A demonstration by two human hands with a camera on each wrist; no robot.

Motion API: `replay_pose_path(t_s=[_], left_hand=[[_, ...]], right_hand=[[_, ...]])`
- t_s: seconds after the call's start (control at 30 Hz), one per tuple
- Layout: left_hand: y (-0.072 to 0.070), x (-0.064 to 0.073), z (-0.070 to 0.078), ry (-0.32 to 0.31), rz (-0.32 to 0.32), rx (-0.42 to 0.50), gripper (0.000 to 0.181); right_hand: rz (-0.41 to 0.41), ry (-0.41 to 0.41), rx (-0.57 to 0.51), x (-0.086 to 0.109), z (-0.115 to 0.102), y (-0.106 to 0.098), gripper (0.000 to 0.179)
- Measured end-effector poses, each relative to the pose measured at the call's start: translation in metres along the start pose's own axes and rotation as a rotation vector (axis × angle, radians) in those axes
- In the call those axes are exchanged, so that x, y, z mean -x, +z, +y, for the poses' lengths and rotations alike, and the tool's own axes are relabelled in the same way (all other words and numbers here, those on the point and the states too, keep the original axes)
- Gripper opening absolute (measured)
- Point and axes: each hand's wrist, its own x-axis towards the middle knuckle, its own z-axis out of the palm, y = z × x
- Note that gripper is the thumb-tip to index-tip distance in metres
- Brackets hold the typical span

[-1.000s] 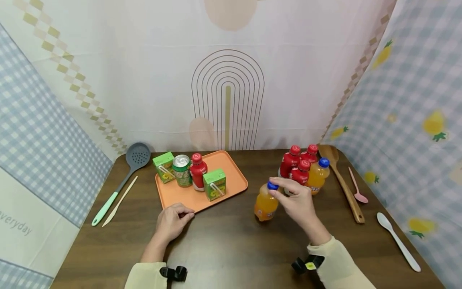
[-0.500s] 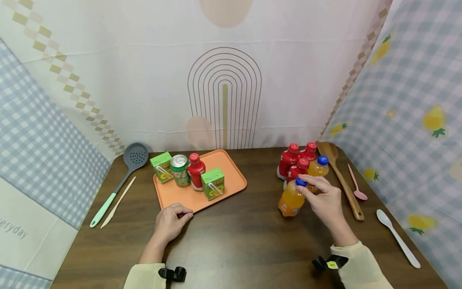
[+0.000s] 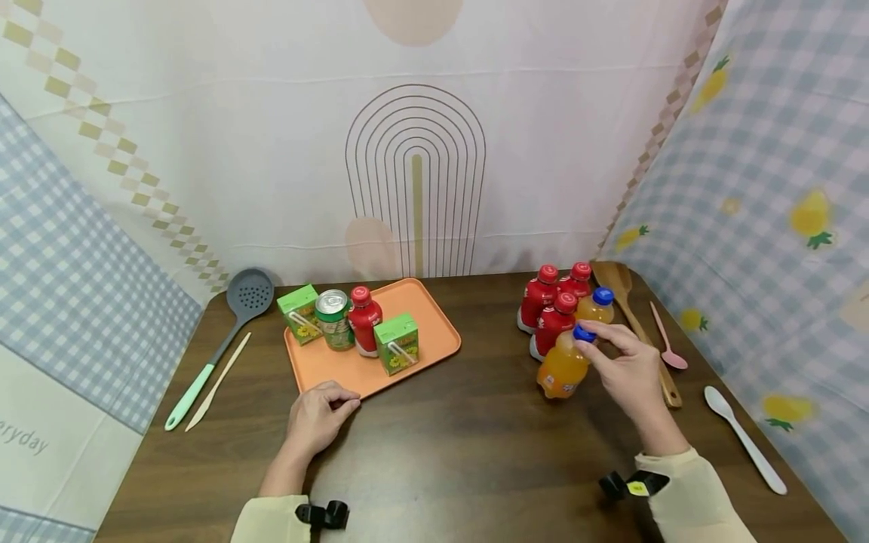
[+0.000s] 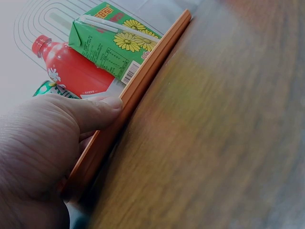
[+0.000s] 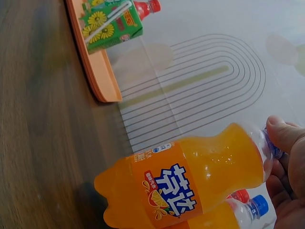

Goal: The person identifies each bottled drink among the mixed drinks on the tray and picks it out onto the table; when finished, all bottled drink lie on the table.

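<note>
My right hand (image 3: 631,369) pinches the blue cap of an orange soda bottle (image 5: 162,181), which leans slightly in the head view. Just behind it stand another orange soda bottle (image 3: 596,305) and three red bottles (image 3: 553,326). On the left, my left hand (image 3: 320,418) grips the near rim of an orange tray (image 3: 434,343), its thumb on the edge in the left wrist view. The tray carries a green juice box (image 3: 397,345) with a straw, a red bottle (image 3: 365,324), a green can (image 3: 334,320) and a second juice box (image 3: 299,313).
A grey slotted skimmer (image 3: 250,294) and a pale wooden knife (image 3: 217,383) lie at the left of the table (image 3: 434,467). On the right are a wooden spatula (image 3: 614,280), a pink spoon (image 3: 668,351) and a white spoon (image 3: 743,437). Cloth hangs behind and at the sides.
My right hand has carried the orange soda bottle rightward, close in front of the group of bottles. My left hand stays at the tray's rim. The head view has shifted slightly.
</note>
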Motion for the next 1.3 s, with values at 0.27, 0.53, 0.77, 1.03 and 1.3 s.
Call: replay_pose_path(t_s=[0.27, 0.53, 0.77, 1.03, 1.3], left_hand=[[-0.001, 0.000, 0.001, -0.003, -0.005, 0.000, 0.008], [-0.001, 0.000, 0.001, -0.018, -0.010, 0.005, 0.005], [-0.001, 0.000, 0.001, -0.023, -0.014, 0.005, 0.005], [0.000, 0.000, 0.001, -0.019, -0.012, 0.005, 0.005], [0.001, 0.000, 0.000, 0.011, 0.012, 0.014, 0.007]], right_hand=[[-0.010, 0.056, -0.007, 0.000, 0.008, -0.007, 0.030], [-0.012, 0.089, -0.004, 0.000, 0.013, -0.009, 0.029], [-0.025, 0.120, 0.024, -0.001, 0.014, -0.010, 0.029], [-0.028, 0.127, 0.026, 0.000, 0.016, -0.009, 0.030], [-0.030, 0.120, 0.027, 0.000, 0.020, -0.006, 0.031]])
